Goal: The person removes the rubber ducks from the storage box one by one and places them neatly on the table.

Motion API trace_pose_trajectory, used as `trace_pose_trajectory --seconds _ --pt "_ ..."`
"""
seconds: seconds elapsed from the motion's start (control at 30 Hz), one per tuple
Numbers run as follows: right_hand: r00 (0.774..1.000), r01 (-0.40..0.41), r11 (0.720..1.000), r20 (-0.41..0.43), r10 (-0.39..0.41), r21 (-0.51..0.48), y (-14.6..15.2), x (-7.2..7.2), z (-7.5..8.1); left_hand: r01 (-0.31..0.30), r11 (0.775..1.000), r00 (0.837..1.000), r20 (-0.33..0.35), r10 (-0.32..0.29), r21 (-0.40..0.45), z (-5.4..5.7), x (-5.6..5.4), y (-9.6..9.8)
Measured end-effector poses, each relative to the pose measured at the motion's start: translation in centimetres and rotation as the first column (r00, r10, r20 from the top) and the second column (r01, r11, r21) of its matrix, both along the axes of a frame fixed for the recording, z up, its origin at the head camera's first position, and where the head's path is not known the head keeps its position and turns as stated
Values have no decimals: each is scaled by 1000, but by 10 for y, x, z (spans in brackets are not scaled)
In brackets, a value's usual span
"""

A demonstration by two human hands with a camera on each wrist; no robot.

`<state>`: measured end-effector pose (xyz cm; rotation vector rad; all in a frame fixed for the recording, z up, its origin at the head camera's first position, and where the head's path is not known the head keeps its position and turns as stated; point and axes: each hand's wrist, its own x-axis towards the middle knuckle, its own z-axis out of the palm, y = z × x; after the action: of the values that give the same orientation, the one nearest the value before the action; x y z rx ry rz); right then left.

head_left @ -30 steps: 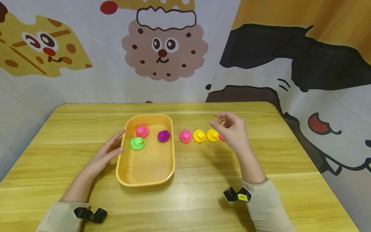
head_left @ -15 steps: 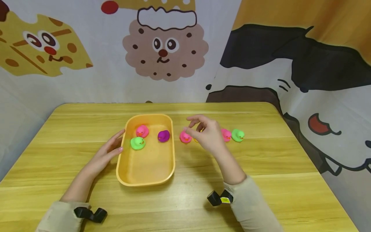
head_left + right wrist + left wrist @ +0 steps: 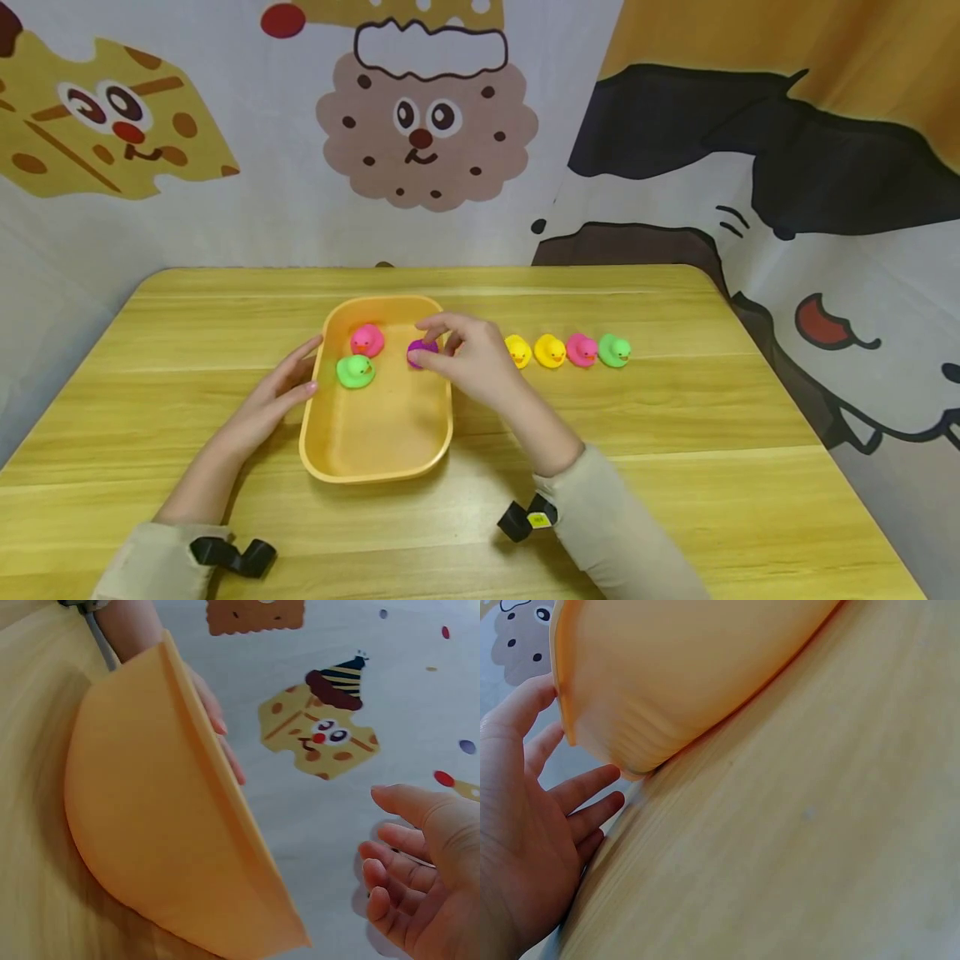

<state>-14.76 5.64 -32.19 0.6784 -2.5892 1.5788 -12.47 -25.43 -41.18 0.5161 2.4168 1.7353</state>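
My left hand rests against the left wall of a yellow plastic tub, its fingers extended along the side in the left wrist view. My right hand reaches over the tub's right rim, thumb and index finger around a purple rubber duck that they partly cover. In the right wrist view the right hand's thumb and fingers are apart, with no duck visible between them. Also in the tub are a pink duck and a green duck.
To the right of the tub, a row on the wooden table shows two yellow ducks, a pink duck and a green duck. A cartoon-printed cloth hangs behind the table.
My right hand has moved left from above the duck row to the purple duck in the tub, now covering the row's leftmost pink duck. My left hand has stayed at the tub.
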Motion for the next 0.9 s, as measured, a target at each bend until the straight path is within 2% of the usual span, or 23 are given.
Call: trace_pose_trajectory --seconds 0.37,0.63,0.9 --pt "991 -130 990 35 128 63 -32 -10 -11 7 1000 1000 -9 -7 11 -1 0 0" --pt "977 -202 970 93 191 135 -50 -22 -20 15 1000 1000 1 -15 10 -1 -1 -1" --pt "971 -230 950 118 209 211 -63 -31 -27 31 999 1000 -6 -31 28 -2 -1 -1"
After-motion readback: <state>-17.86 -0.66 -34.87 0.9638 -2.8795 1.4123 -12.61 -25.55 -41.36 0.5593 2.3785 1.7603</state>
